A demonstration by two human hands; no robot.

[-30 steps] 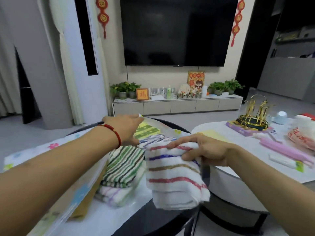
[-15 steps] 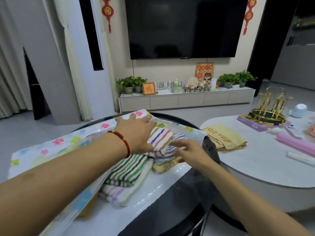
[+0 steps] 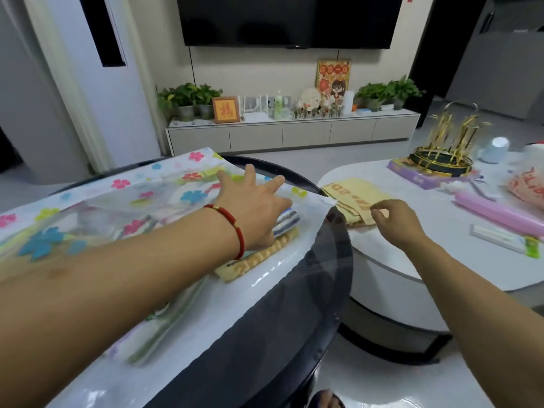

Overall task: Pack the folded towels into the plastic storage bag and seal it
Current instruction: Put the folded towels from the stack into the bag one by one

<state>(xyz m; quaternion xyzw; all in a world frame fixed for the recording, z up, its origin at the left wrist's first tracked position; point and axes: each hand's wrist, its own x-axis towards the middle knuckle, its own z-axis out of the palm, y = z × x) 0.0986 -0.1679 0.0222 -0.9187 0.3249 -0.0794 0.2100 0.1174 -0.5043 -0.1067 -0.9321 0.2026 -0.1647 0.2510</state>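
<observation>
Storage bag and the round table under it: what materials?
Storage bag: thin, clear plastic film with printed flowers; glossy, creased, and the towels show through. Round table: probably dark tinted glass; smooth, reflective, with the white table visible through its edge.

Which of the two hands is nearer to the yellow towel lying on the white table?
Right. The right hand hovers at the yellow towel's near edge; the left hand is over the towels in the storage bag.

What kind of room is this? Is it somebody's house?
Most likely a home living room. A big television hangs on the wall above a low cabinet with potted plants, and towels are being packed on coffee tables.
</observation>
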